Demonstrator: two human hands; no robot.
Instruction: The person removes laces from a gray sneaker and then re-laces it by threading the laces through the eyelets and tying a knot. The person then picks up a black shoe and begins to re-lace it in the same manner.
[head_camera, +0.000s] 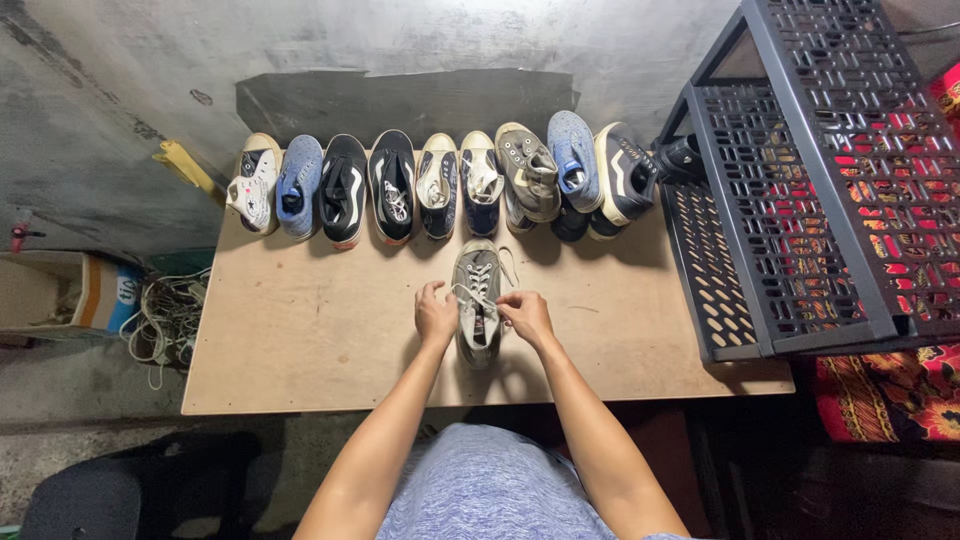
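Observation:
A grey lace-up sneaker (478, 275) lies on a brown wooden board (300, 330), toe pointing away from me. My left hand (435, 315) pinches a white lace on the shoe's left side. On the right side, my right hand (526, 316) pinches the other lace. Both hands rest against the shoe over its lacing. A loose lace end (508, 262) trails off toward the upper right of the shoe.
A row of several shoes (440, 185) stands along the board's far edge against the wall. A dark plastic lattice shelf rack (800, 170) stands at the right. A cardboard box (60, 290) and tangled cords (160, 320) lie at the left.

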